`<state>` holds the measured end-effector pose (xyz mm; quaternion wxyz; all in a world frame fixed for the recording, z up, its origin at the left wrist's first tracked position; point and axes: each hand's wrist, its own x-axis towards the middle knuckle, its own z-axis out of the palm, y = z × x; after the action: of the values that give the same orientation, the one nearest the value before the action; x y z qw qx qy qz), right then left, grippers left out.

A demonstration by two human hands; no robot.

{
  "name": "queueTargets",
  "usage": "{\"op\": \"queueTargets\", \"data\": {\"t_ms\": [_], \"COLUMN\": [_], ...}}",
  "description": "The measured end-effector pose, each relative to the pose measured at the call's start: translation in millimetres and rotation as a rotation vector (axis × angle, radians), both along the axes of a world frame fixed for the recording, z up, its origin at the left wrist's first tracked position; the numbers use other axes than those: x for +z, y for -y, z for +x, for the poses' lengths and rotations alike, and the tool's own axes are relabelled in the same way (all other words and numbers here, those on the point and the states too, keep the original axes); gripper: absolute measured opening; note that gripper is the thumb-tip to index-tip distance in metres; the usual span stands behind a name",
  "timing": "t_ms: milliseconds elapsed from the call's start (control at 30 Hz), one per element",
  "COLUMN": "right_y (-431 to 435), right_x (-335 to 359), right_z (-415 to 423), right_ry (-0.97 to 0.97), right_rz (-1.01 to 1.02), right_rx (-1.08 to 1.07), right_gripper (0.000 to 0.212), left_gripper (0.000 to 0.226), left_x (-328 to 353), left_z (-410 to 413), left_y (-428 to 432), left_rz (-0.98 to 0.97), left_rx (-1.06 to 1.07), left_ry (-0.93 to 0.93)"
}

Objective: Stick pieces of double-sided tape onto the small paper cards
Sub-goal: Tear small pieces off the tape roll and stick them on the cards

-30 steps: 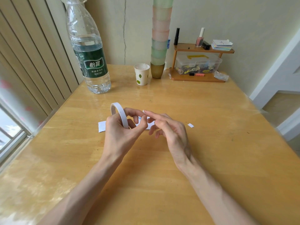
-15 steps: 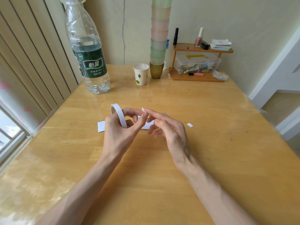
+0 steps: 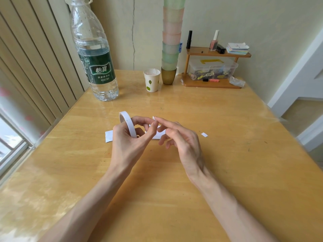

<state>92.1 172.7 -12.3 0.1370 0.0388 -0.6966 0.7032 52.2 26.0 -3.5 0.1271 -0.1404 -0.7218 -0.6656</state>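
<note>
In the middle of the frame the left hand (image 3: 127, 144) grips a white tape roll (image 3: 128, 123) upright, its thumb tip meeting the outstretched forefinger of the right hand (image 3: 183, 142) at a tiny white piece of tape (image 3: 154, 118). Behind the hands white paper cards (image 3: 109, 136) lie flat on the tabletop (image 3: 227, 172), with a small white scrap (image 3: 204, 134) to their right. A water bottle (image 3: 95, 67) stands at upper left, and a paper cup (image 3: 151, 82) stands at top centre.
</note>
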Motion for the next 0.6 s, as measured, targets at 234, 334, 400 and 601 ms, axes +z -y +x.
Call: {"op": "queueTargets", "data": {"t_ms": [234,334,400,601], "right_y": [0.4,0.5,0.4,-0.8], "right_x": [0.0,-0.1,-0.1,2.0], "right_z": [0.3,0.4,0.6,0.7], "right_ry": [0.001,0.003,0.006,0.007], "right_rz": [0.009,0.011,0.013,-0.027], "right_rx": [0.002,0.001,0.0,0.004], "right_gripper": [0.043,0.043,0.042,0.042], "left_gripper": [0.011,0.011,0.012,0.012], "left_x": [0.7,1.0,0.0,-0.5], "left_z": [0.0,0.5,-0.4,-3.2], "left_y": [0.7,0.5,0.6,2.5], "left_rz": [-0.011,-0.015,-0.009,0.04], "left_rx": [-0.004,-0.01,-0.019,-0.052], "left_ry": [0.009,0.015,0.031,0.102]}}
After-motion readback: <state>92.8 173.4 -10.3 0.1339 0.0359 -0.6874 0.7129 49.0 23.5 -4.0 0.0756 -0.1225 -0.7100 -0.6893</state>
